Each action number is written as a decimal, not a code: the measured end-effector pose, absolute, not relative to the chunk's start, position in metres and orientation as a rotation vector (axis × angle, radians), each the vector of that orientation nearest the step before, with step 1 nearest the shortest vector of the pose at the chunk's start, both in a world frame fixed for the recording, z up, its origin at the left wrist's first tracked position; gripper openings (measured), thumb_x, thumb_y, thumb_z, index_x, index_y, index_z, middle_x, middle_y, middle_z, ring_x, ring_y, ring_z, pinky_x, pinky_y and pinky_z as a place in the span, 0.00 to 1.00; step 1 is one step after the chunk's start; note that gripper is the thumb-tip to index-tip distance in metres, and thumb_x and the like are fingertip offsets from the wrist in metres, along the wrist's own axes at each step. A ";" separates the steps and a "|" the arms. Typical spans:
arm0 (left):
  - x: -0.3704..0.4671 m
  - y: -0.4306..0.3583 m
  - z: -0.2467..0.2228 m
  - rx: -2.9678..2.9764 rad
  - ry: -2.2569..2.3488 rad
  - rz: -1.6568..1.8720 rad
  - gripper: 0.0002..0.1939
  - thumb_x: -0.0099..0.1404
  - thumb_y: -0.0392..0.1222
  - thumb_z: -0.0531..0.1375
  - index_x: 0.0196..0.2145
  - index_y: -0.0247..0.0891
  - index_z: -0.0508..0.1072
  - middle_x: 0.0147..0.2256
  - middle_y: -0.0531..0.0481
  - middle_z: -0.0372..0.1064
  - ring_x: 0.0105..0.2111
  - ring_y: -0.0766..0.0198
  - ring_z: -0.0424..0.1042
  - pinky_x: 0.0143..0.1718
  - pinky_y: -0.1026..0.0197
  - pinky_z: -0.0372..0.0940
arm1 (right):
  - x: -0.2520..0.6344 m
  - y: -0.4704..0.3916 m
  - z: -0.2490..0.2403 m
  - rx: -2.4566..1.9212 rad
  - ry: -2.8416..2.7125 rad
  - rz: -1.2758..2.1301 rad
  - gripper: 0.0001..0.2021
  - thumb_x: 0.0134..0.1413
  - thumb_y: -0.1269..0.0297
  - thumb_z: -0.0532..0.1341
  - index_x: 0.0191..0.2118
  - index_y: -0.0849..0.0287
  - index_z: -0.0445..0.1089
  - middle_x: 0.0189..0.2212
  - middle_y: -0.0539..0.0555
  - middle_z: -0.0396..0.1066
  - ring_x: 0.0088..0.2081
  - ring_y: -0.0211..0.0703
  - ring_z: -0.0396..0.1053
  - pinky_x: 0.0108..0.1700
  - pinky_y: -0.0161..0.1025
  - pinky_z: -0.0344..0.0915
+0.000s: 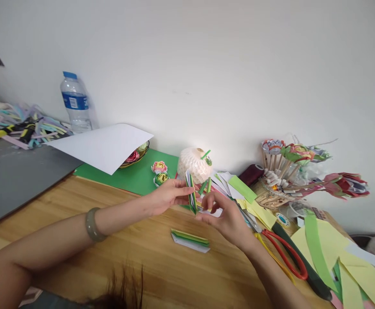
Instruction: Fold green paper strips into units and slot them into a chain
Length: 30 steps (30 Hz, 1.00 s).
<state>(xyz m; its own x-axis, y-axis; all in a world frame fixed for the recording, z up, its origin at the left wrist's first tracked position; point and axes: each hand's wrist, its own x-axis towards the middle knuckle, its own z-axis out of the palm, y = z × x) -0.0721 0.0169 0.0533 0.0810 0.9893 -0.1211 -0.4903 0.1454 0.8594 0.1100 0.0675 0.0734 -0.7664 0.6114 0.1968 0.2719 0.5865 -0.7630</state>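
My left hand (pixel 171 196) pinches a narrow folded paper piece (pixel 191 195) in layers of green, yellow and white, holding it upright above the table. Close to the paper's lower end is my right hand (pixel 224 216), its fingers curled and its thumb apart from them. I see nothing gripped between them. On the wood below lies a second folded paper piece (pixel 190 240), green and yellow with a white edge. Behind my hands stands a white textured round pot (pixel 194 164). Two paper roses (pixel 159 167) sit to its left.
Scissors with red and yellow handles (pixel 284 253) lie right of my right arm, among paper scraps (pixel 322 244). Paper flowers on sticks (pixel 290 156) stand behind. A white sheet (pixel 105 143) rests over a basket (pixel 139 156), with a water bottle (pixel 74 103) beyond and a grey mat (pixel 16 176) at left.
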 end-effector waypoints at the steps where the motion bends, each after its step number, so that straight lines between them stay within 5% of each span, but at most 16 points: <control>1: -0.072 0.017 0.054 0.730 0.856 1.261 0.18 0.46 0.46 0.70 0.33 0.33 0.77 0.33 0.45 0.74 0.33 0.62 0.72 0.38 0.62 0.66 | 0.111 0.070 0.074 -0.668 -2.377 0.917 0.15 0.45 0.54 0.66 0.33 0.55 0.61 0.35 0.52 0.67 0.39 0.44 0.66 0.39 0.40 0.65; 4: -0.070 0.014 0.055 0.731 0.840 1.184 0.17 0.46 0.45 0.70 0.33 0.33 0.77 0.32 0.44 0.74 0.31 0.63 0.72 0.34 0.63 0.65 | 0.112 0.072 0.074 -0.476 -2.455 0.740 0.39 0.40 0.52 0.68 0.57 0.51 0.50 0.58 0.60 0.50 0.59 0.53 0.50 0.55 0.49 0.56; 6: -0.067 0.011 0.056 0.751 0.843 1.133 0.15 0.48 0.44 0.69 0.32 0.34 0.76 0.33 0.44 0.75 0.31 0.64 0.72 0.31 0.65 0.64 | 0.111 0.071 0.072 -0.381 -2.563 0.710 0.53 0.37 0.50 0.69 0.64 0.49 0.35 0.65 0.61 0.32 0.64 0.56 0.34 0.60 0.54 0.47; 8: -0.065 0.008 0.056 0.768 0.847 1.110 0.13 0.49 0.44 0.69 0.31 0.35 0.76 0.33 0.45 0.75 0.32 0.64 0.72 0.31 0.65 0.63 | 0.111 0.069 0.070 -0.350 -2.652 0.719 0.57 0.37 0.50 0.69 0.64 0.48 0.28 0.65 0.60 0.24 0.65 0.58 0.28 0.61 0.56 0.44; 15: -0.059 0.003 0.060 0.796 0.813 1.095 0.14 0.47 0.43 0.69 0.31 0.35 0.75 0.34 0.46 0.72 0.39 0.59 0.71 0.33 0.62 0.63 | 0.110 0.071 0.062 -0.431 -2.615 0.811 0.55 0.37 0.55 0.70 0.64 0.49 0.32 0.64 0.61 0.38 0.64 0.55 0.38 0.61 0.53 0.45; 23: -0.057 0.002 0.058 0.777 0.818 1.128 0.15 0.49 0.43 0.69 0.33 0.33 0.74 0.32 0.48 0.70 0.34 0.64 0.69 0.35 0.62 0.62 | 0.105 0.063 0.068 -0.507 -2.582 0.917 0.46 0.40 0.65 0.68 0.61 0.50 0.39 0.64 0.61 0.34 0.65 0.54 0.35 0.61 0.54 0.43; 30: -0.053 0.001 0.054 0.796 0.763 1.181 0.18 0.53 0.49 0.66 0.35 0.33 0.71 0.36 0.47 0.68 0.32 0.64 0.69 0.33 0.61 0.61 | 0.105 0.066 0.051 -0.547 -2.558 0.700 0.48 0.39 0.68 0.68 0.61 0.53 0.36 0.61 0.65 0.42 0.60 0.55 0.50 0.56 0.52 0.57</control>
